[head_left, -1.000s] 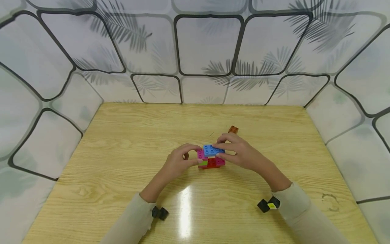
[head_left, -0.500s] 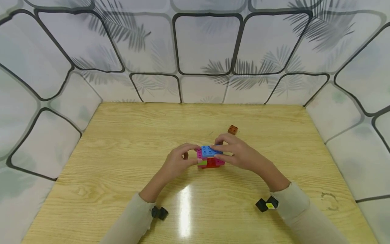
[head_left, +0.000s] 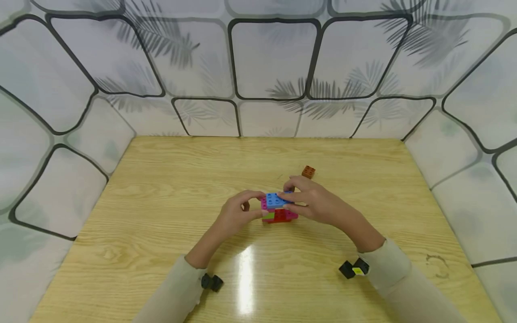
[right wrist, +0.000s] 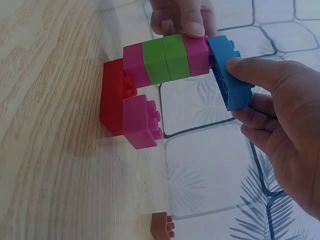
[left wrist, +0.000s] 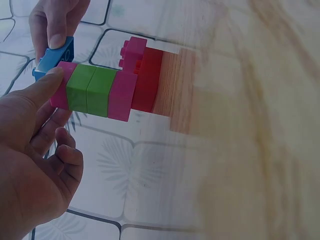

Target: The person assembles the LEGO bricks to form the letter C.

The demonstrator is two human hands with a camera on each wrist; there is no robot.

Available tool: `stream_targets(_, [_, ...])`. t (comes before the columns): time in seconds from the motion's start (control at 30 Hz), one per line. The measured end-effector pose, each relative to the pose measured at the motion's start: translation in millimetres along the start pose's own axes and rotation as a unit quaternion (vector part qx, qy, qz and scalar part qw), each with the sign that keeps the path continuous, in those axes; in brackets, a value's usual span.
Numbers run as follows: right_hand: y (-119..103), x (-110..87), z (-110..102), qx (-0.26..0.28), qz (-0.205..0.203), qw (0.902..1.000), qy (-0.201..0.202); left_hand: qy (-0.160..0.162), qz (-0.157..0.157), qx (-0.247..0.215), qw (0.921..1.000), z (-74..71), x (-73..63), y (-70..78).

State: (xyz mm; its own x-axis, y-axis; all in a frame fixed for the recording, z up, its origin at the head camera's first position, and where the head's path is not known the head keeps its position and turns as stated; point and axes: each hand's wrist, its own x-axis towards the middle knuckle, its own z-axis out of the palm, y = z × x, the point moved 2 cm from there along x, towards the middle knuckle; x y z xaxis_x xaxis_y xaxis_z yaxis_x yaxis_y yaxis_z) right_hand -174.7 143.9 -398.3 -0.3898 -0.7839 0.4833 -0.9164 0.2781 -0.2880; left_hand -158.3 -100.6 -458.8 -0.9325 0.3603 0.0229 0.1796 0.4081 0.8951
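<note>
A blue rectangular plastic brick, partly finger-covered, is pinched by the right hand. Beside that grip, a pink-and-green plastic block column is held by the left hand.

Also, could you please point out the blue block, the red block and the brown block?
Blue block [head_left: 273,201], head view: its studded top.
Red block [right wrist: 112,99], right wrist view: its flat side.
Brown block [head_left: 308,171], head view: its studded top.

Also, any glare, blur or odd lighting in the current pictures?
Head view: a bright glare streak on the wood-grain tabletop, low in frame; left wrist: dim, tabletop grain smeared at right, green building bricks clear-edged; right wrist: also dim, blue building brick clear-edged.
</note>
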Motion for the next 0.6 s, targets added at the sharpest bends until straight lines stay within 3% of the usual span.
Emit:
stream_targets(0.4, [2.1, -6.1, 0.8, 0.007, 0.019, 0.9998, -0.008, 0.000, 0.004, 0.003, 1.0000, 0.8, 0.8, -1.1])
stream_targets(0.6, [1.5, -4.3, 1.1, 0.006, 0.007, 1.0000, -0.002, 0.002, 0.002, -0.001, 1.0000, 0.6, 0.1, -3.0])
